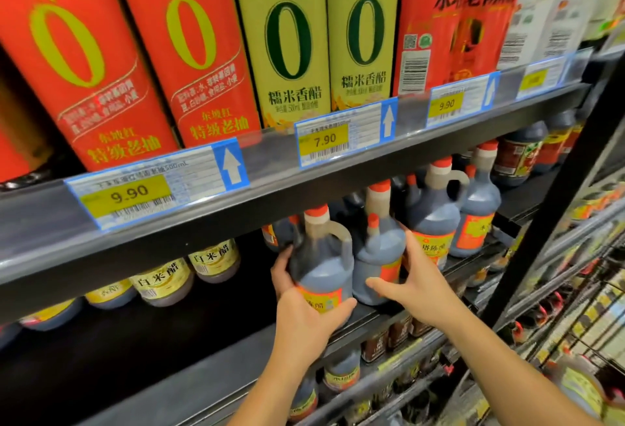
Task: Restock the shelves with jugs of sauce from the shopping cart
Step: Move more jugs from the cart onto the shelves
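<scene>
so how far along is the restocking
Done: several red-capped dark jugs already stand on the middle shelf. In hand: the left hand grips one front jug at its label, while the right hand lies open against the neighbouring jug. Left: a dark gap shows further left on that shelf; how many jugs wait to be shelved cannot be told.

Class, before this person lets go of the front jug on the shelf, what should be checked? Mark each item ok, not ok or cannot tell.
1. Left hand grips the front jug: ok.
2. Front jug upright, red cap on: ok.
3. Its base fully on the shelf: cannot tell, the hand hides it.
4. Right hand touches the neighbouring jug, steadying it: ok.
5. Front jug's label faces outward: ok, partly covered.
</scene>
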